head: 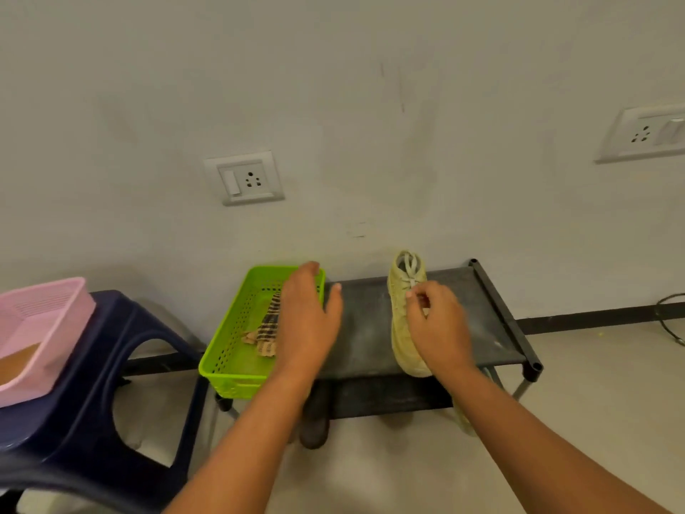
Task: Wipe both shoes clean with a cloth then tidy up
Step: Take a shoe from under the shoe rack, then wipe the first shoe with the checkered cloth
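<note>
Left hand: fingers straight, holding nothing, over the cloth.
Right hand: fingers pinch the shoe by its laces.
Tip: grab the cloth first and keep the shoe steady.

Soft, even, dimmish light reaches you, with faint shadow beneath the dark grey metal rack. Your left hand is slightly blurred; frame edges bend

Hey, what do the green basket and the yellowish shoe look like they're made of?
Green basket: probably moulded plastic with a slight gloss, judging by its rigid walls with rows of small holes. Yellowish shoe: seemingly a matte knit fabric upper with a soft, textured surface and cloth laces.
</note>
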